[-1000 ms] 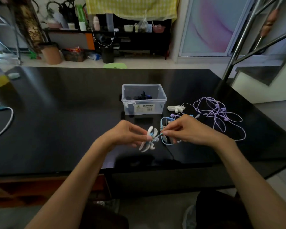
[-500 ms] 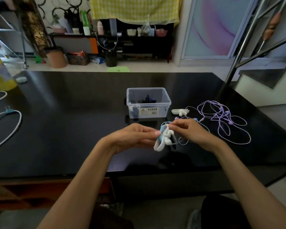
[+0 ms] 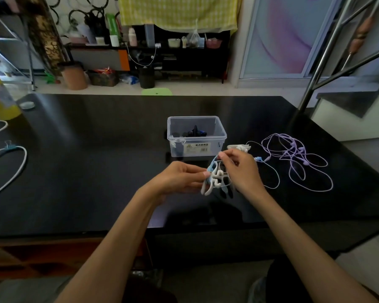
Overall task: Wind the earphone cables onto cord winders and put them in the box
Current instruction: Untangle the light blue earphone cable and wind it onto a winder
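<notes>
A yellow bottle [image 3: 0, 99] stands at the far left edge of the black table [image 3: 96, 149], a small round lid [image 3: 27, 104] just beside it. Nearer along that left edge lies a white cable [image 3: 13, 171] with a blue clip [image 3: 9, 145]. Beyond the far edge, a green stool [image 3: 157, 92] sits on the floor.

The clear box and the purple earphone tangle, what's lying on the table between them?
In the head view, a spare white cord winder lies between the clear box and the purple earphones, close beside the box, with thin cable trailing past it.
</notes>
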